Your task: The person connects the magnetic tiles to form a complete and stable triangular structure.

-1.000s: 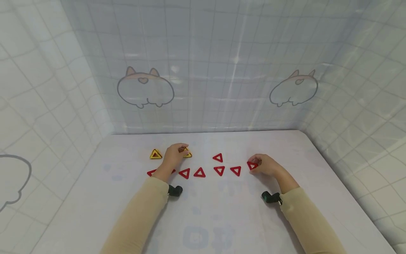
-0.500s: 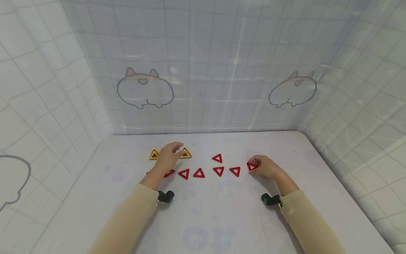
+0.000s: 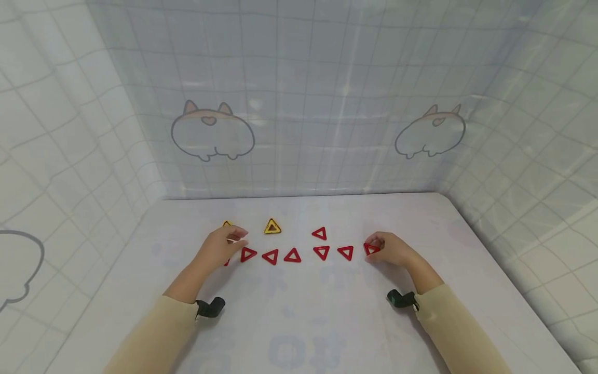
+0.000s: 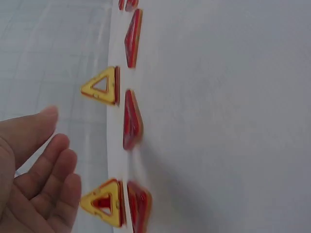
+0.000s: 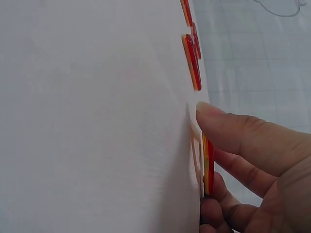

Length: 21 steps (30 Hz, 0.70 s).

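Note:
My right hand pinches a red triangular frame tile at the right end of a row. In the right wrist view, thumb and fingers hold that red tile by its edges, close to the table. My left hand hovers over the row's left end, fingers loosely bent and holding nothing. It partly hides a red tile and a yellow triangular piece. Another yellow triangular piece stands behind the row. In the left wrist view, yellow pieces rise upright behind flatter red tiles.
Several red triangular tiles lie spaced along the row between the hands. One red tile lies behind them. The white table meets a grid-patterned sheet at the back, with similar sheets at both sides.
My left hand has let go of the right-hand yellow piece and moved left and nearer, over the row's left end. The right hand still holds its red tile, almost in place.

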{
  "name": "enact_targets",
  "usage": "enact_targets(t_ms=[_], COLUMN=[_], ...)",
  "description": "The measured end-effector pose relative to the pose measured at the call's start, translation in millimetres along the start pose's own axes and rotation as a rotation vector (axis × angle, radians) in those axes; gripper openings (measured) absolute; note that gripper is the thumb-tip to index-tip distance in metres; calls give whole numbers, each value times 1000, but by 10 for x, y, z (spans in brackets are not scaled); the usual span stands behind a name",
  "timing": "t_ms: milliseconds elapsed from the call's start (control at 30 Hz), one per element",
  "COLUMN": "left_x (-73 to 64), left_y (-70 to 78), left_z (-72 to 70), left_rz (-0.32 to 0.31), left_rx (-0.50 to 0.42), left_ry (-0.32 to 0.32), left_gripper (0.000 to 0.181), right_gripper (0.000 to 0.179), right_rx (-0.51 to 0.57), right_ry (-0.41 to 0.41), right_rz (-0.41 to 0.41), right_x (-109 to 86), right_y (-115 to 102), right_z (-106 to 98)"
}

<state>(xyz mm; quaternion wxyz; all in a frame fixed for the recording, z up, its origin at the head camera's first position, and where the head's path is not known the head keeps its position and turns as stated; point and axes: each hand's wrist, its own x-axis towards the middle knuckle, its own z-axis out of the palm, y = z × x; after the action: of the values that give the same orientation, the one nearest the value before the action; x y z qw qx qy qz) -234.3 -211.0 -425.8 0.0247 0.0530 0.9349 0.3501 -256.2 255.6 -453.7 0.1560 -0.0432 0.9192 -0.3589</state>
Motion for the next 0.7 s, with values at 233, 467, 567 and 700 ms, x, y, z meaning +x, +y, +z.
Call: enact_targets(t_ms=[233, 467, 567, 700], left_x=[-87, -125, -129, -120], left_y=[-226, -383, -440, -517], left_z=[-92, -159, -165, -152], left_rz=[-106, -124, -137, -136], left_rx=[1, 24, 19, 11], left_ry=[-105, -159, -176, -190], left_gripper=[40, 49, 55, 58], right_gripper=[44, 42, 42, 41], right_rx=[-2, -14, -13, 1], right_ry=[-2, -12, -16, -24], right_rz=[-2, -10, -17, -23], right_x=[-60, -142, -179, -212], right_y=[-18, -38, -64, -85], right_z=[17, 51, 59, 71])
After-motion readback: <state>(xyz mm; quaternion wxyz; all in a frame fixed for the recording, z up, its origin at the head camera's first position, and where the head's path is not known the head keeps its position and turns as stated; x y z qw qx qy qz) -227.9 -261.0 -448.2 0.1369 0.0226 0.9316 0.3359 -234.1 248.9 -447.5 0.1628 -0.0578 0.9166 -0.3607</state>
